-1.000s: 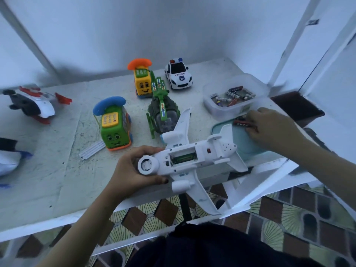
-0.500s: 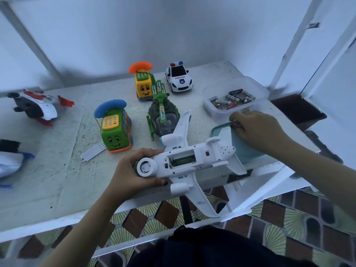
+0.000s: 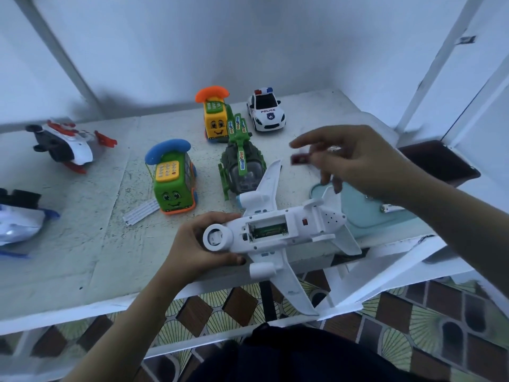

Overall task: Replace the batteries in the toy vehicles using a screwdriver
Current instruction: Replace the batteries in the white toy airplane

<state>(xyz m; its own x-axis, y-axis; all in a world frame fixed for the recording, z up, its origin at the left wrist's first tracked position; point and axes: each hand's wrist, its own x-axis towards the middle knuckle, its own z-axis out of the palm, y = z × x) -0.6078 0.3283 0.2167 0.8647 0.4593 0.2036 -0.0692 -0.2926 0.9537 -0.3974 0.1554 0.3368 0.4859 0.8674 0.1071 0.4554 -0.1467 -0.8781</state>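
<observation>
Two hands at work on one opened toy.

Far left of the plane (image 3: 286,230): a blue-white toy (image 3: 19,221) and a red-white helicopter (image 3: 66,146), both lying on the bench (image 3: 82,257). Closer on the plane's left: a ribbed white strip (image 3: 141,213) and a green phone toy (image 3: 173,188). A yellow phone toy (image 3: 214,121) stands farther back.

Left hand (image 3: 198,244) grips the plane's nose, fingers curled over it and thumb under. The plane lies belly-up at the bench's near edge, one wing hanging past it. Its bay (image 3: 267,230) is uncovered, with green contacts or board showing. No cells in it, as far as I can tell.

Behind the plane: a green helicopter (image 3: 242,169), then a police car (image 3: 265,110).

Above and right of the plane: right hand (image 3: 366,166) pinches a small red battery (image 3: 300,159), blurred, with the index finger stretched out. It is in the air, clear of the bay. Just right of the plane: a teal tray (image 3: 355,216) below that wrist.

Step, as judged: loading a fresh cell. The next move calls for lowering the battery to the bay, matching its ends to the contacts, and pressing it home while the left hand steadies the plane. No screwdriver seen, and the cover is not yet refitted.
</observation>
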